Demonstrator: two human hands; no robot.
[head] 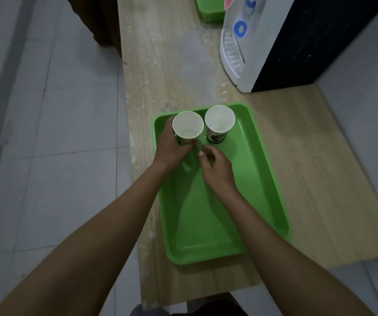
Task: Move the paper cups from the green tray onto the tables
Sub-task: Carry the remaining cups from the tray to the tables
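A green tray (pixel 258 179) lies on the pale wood counter (pixel 172 65), its long axis running away from the person toward the water dispenser (pixel 251 42) standing at the far right. Two paper cups stand upright at the tray's far end, side by side, mouths open to the ceiling, both looking empty inside. The left cup (pixel 188 127) and the right cup (pixel 219 123) sit just beside each other, rims nearly meeting; the right one shows a dark printed emblem on its wall.

The left hand (pixel 172 147) is wrapped around the left cup from its outer side, fingers curled behind the wall and thumb at the near side, so its grip is clamped on that cup. The cup's base looks to be on or very near the tray floor; I cannot tell whether it is lifted.

The right hand (pixel 217 169) hovers over the tray floor, just short of the right cup, fingers loosely curled and apart, holding nothing and touching neither cup.

A second green tray (pixel 208 12) peeks in at the far end of the counter, beside the dispenser. Grey floor tiles (pixel 46 133) spread to the left.
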